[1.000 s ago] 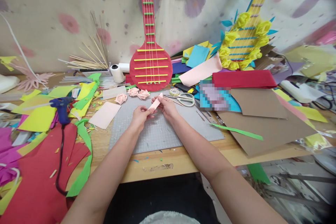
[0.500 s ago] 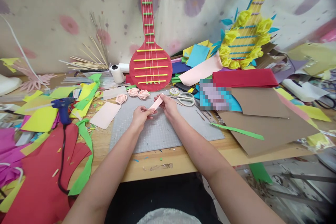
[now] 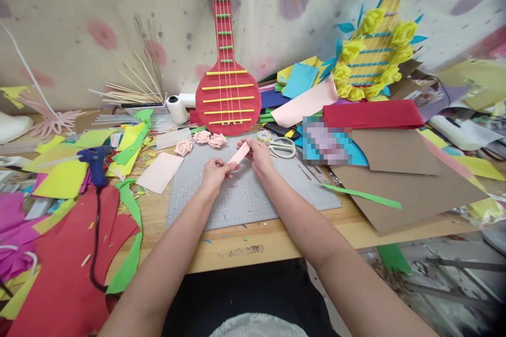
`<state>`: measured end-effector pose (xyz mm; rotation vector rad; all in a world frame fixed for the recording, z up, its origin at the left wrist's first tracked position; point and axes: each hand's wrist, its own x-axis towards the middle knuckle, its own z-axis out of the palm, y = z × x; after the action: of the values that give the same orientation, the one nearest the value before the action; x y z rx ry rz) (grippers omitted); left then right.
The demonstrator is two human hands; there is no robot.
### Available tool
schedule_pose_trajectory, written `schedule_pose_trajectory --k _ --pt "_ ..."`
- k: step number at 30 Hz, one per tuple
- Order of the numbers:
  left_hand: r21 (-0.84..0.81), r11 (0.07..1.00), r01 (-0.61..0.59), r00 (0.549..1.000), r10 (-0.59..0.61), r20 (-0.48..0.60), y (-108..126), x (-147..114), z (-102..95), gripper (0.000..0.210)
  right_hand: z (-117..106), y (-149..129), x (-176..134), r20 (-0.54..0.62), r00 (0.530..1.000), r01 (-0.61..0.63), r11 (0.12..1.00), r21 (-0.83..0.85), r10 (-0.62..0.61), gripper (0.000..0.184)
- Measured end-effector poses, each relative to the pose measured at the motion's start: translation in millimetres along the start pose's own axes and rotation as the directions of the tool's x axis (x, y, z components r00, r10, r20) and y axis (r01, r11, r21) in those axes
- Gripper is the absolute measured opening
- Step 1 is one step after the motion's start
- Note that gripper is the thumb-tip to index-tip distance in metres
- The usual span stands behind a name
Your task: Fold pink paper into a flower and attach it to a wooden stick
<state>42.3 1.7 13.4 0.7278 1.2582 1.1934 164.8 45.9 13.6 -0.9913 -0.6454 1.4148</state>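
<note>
Between my hands, above the grey cutting mat [image 3: 221,205], a small pale pink strip [image 3: 239,155] slants up to the right. My left hand [image 3: 215,172] pinches its lower end. At the upper end, the fingers of my right hand [image 3: 259,155] are closed on it. Just beyond the hands lie several pink flowers [image 3: 216,140]. Behind them a red lute-shaped craft [image 3: 228,99] with yellow and green bars and white strings stands upright. Scissors [image 3: 283,148] rest right of my right hand, beside a round white disc [image 3: 264,136].
A blue glue gun [image 3: 95,160] stands at the left among yellow, green and red sheets. A pale pink sheet [image 3: 160,172] lies left of the mat. Brown cardboard [image 3: 411,200] and a red roll [image 3: 373,115] are at the right. A yellow flowered instrument [image 3: 369,58] leans at the back right.
The view has shifted slightly. My hands still grip the pink strip at both ends, and its position between them is nearly the same.
</note>
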Motion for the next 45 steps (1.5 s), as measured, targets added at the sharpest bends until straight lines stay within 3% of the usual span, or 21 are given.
schedule_pose_trajectory --k 7,12,19,23,25,28,31,34,36,39,43,45 --pt "-0.095 0.995 -0.03 0.998 0.025 -0.061 -3 1 -2.1 0.048 -3 4 -5 0.24 0.965 -0.089 0.993 -0.081 0.106 0.034" --pt "-0.102 0.994 -0.025 0.999 0.02 -0.046 0 1 -3.3 0.04 -2 9 -6 0.158 0.986 -0.023 0.989 -0.148 0.046 0.029" --pt "0.029 0.997 0.078 0.997 -0.078 0.012 12 -2 -7.1 0.015 -6 3 -1 0.12 0.993 0.004 0.991 -0.132 0.012 0.031" --pt "0.156 0.986 0.057 0.996 -0.068 0.061 17 0 -20.0 0.02 -9 3 -1 0.107 0.994 0.004 0.989 -0.148 0.012 0.03" --pt "0.254 0.966 0.057 0.968 -0.116 0.224 21 2 -29.6 0.03 -10 3 -1 0.111 0.994 -0.001 0.985 -0.172 0.02 0.03" --pt "0.251 0.968 -0.005 0.953 -0.072 0.295 27 4 -36.3 0.036 -11 1 -2 0.16 0.986 -0.012 0.967 -0.255 0.055 0.031" --pt "0.187 0.982 0.007 0.907 -0.085 0.412 26 7 -27.0 0.036 -9 -1 -5 0.236 0.97 0.021 0.943 -0.332 0.062 0.032" --pt "0.118 0.982 0.148 0.821 -0.189 0.539 20 7 -11.9 0.031 -6 -3 -10 0.299 0.952 0.043 0.932 -0.36 0.071 0.031" --pt "0.117 0.967 0.228 0.783 -0.253 0.568 17 5 -6.2 0.025 -5 -4 -13 0.319 0.941 0.015 0.93 -0.367 0.11 0.031" --pt "0.129 0.949 0.289 0.768 -0.31 0.561 14 1 -5.7 0.019 -6 -5 -16 0.343 0.928 -0.018 0.938 -0.347 0.145 0.03" --pt "0.086 0.952 0.295 0.744 -0.285 0.604 16 -6 -6.9 0.016 -10 -6 -16 0.405 0.905 -0.003 0.952 -0.305 0.132 0.03" --pt "0.108 0.965 0.239 0.768 -0.256 0.587 16 -9 -4.7 0.015 -13 -6 -15 0.446 0.887 0.01 0.962 -0.275 0.118 0.031"
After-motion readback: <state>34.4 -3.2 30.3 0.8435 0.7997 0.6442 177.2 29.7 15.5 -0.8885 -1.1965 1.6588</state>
